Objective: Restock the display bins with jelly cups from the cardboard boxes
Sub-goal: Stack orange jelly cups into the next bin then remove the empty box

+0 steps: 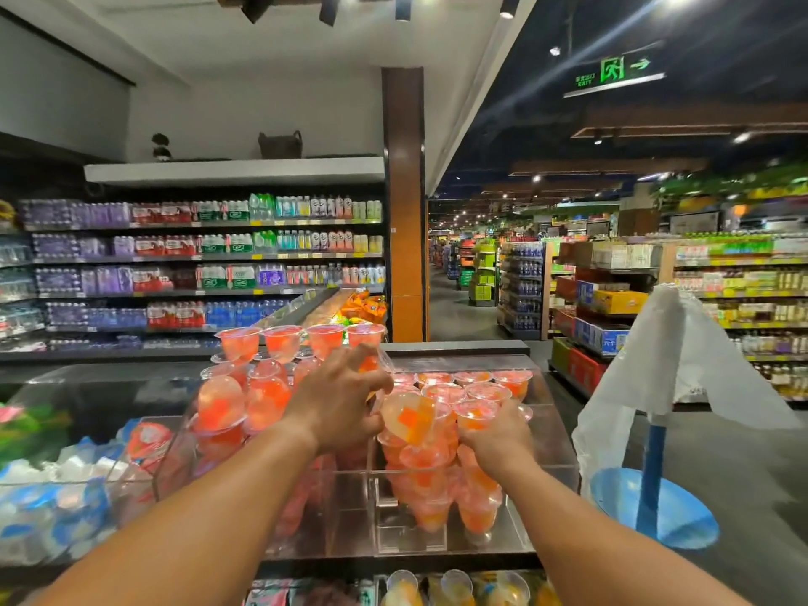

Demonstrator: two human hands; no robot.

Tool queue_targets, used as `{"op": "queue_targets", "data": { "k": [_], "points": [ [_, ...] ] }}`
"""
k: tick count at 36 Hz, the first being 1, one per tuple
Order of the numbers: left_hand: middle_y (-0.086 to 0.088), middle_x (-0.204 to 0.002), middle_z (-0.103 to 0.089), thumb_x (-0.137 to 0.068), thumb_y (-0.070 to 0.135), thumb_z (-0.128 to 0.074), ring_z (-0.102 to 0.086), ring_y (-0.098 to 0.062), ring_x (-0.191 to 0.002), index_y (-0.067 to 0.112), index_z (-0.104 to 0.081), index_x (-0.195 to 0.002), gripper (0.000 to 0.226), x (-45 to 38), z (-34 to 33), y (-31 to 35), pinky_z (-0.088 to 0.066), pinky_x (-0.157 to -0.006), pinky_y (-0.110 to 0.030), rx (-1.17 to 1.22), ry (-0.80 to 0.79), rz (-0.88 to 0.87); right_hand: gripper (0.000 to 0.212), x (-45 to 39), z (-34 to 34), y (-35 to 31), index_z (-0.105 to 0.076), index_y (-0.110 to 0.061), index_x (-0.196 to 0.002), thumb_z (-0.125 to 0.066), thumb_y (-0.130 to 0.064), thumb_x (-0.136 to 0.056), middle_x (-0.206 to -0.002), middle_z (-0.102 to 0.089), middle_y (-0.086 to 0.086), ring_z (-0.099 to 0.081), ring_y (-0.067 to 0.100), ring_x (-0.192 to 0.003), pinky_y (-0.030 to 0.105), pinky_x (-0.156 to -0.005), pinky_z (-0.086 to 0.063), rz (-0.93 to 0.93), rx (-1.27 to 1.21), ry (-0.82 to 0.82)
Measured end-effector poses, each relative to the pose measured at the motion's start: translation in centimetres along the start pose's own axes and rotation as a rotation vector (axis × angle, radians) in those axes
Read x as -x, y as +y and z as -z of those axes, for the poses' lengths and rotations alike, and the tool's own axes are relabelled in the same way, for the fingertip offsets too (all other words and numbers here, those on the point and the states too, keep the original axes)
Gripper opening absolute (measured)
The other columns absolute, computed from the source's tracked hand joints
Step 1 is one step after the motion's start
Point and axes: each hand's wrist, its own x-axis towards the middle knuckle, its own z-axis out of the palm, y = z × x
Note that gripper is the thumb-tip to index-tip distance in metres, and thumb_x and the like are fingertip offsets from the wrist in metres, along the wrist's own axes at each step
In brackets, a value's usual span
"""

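Both hands among orange jelly cups in clear display bins, drink shelves behind.

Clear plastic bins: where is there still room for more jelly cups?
Bare floor shows low in the front of the clear plastic right bin, before its orange jelly cups. The red jelly cups crowd the left bin high.

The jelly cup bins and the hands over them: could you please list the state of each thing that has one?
left bin: piled above its rim with jelly cups
right bin: nearly full, cups in rows
tipped cup: lying on its side atop the right bin's pile
left hand: fingers spread over the divider between bins, grip unclear
right hand: grip curled on a cup in the right bin
plastic bag: draped over a blue stand
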Motion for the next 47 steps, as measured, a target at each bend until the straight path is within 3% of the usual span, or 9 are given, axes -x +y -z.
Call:
{"op": "queue_targets", "data": {
  "k": [8, 13, 17, 23, 27, 30, 35, 41, 47],
  "points": [
    [0.006, -0.157, -0.031, -0.085, 0.045, -0.067, -0.032, -0.023, -0.143, 0.041, -0.064, -0.122, 0.037, -0.8, 0.4, 0.0, -0.050, -0.100, -0.044, 0.021, 0.032, -0.026, 0.089, 1.3, 1.7, -0.5, -0.026, -0.017, -0.154, -0.071, -0.043, -0.082, -0.152, -0.035, 0.009, -0.036, 0.030, -0.139, 0.050, -0.113, -0.037, 0.169, 0.086, 0.026],
    [0.005, -0.155, -0.033, -0.084, 0.042, -0.068, -0.034, -0.025, -0.142, 0.038, -0.065, -0.122, 0.038, -1.5, 1.0, 0.4, -0.052, -0.097, -0.043, 0.002, 0.068, -0.050, 0.067, 3.3, 4.6, -4.2, -0.037, -0.020, -0.151, -0.063, -0.043, -0.093, -0.152, -0.039, -0.001, -0.033, 0.017, -0.141, 0.034, -0.116, -0.028, 0.664, 0.147, 0.087],
    [-0.004, -0.147, -0.047, -0.076, 0.036, -0.075, -0.047, -0.034, -0.131, 0.032, -0.072, -0.114, 0.039, -2.1, 1.2, 1.1, -0.056, -0.087, -0.047, 0.012, 0.165, -0.079, 0.087, 4.5, 5.3, -8.4, -0.033, -0.019, -0.153, -0.060, -0.067, -0.086, -0.151, -0.039, -0.001, -0.031, 0.019, -0.141, 0.035, -0.117, -0.027, 0.927, 0.566, -0.107],
    [-0.006, -0.136, -0.053, -0.068, 0.035, -0.083, -0.057, -0.037, -0.114, 0.031, -0.073, -0.116, 0.048, -2.5, 1.1, 1.7, -0.059, -0.072, -0.048, 0.101, 0.244, -0.059, 0.057, 4.3, 4.5, -10.9, -0.047, -0.013, -0.138, -0.063, -0.044, -0.092, -0.129, -0.057, 0.008, -0.051, 0.027, -0.118, 0.039, -0.101, -0.041, 0.942, 0.855, -0.046],
    [-0.006, -0.148, -0.044, -0.077, 0.043, -0.084, -0.048, -0.036, -0.128, 0.036, -0.061, -0.136, 0.064, -2.5, 0.5, 1.3, -0.054, -0.091, -0.049, 0.106, 0.228, -0.068, 0.052, 2.5, 6.6, -11.2, -0.049, -0.017, -0.138, -0.063, -0.038, -0.093, -0.128, -0.056, 0.005, -0.050, 0.025, -0.120, 0.038, -0.105, -0.039, 1.080, 0.955, 0.037],
    [0.003, -0.154, -0.031, -0.096, 0.040, -0.064, -0.034, -0.026, -0.141, 0.039, -0.051, -0.145, 0.051, -2.7, 0.2, 1.8, -0.043, -0.107, -0.043, 0.189, 0.237, -0.018, 0.049, 0.5, 8.0, -10.6, -0.052, -0.017, -0.137, -0.065, -0.038, -0.095, -0.132, -0.048, 0.004, -0.050, 0.025, -0.120, 0.036, -0.104, -0.042, 0.936, 0.749, 0.068],
    [0.005, -0.154, -0.031, -0.101, 0.035, -0.056, -0.031, -0.020, -0.143, 0.038, -0.052, -0.144, 0.043, -2.8, -0.1, 1.8, -0.039, -0.110, -0.037, 0.244, 0.207, 0.031, 0.046, -2.9, 7.5, -8.8, -0.065, -0.016, -0.120, -0.069, -0.050, -0.089, -0.106, -0.054, 0.000, -0.054, 0.019, -0.091, 0.030, -0.071, -0.043, 0.389, 0.174, 0.109],
    [0.006, -0.155, -0.030, -0.102, 0.039, -0.055, -0.032, -0.019, -0.144, 0.039, -0.052, -0.144, 0.042, -3.3, -1.1, 1.0, -0.041, -0.109, -0.039, 0.283, 0.188, 0.107, 0.035, -5.0, 5.0, -5.7, -0.070, -0.021, -0.096, -0.071, -0.047, -0.074, -0.086, -0.067, 0.000, -0.062, 0.022, -0.083, 0.042, -0.079, -0.057, 0.123, 0.101, 0.058],
    [0.006, -0.157, -0.029, -0.102, 0.039, -0.055, -0.031, -0.020, -0.145, 0.041, -0.052, -0.144, 0.042, -3.6, -1.3, 0.7, -0.039, -0.113, -0.042, 0.299, 0.146, 0.131, 0.045, -6.0, 4.3, -5.2, -0.061, -0.012, -0.121, -0.073, -0.038, -0.086, -0.108, -0.065, 0.008, -0.061, 0.027, -0.097, 0.036, -0.076, -0.049, 0.044, 0.082, 0.029]
  ]
}}
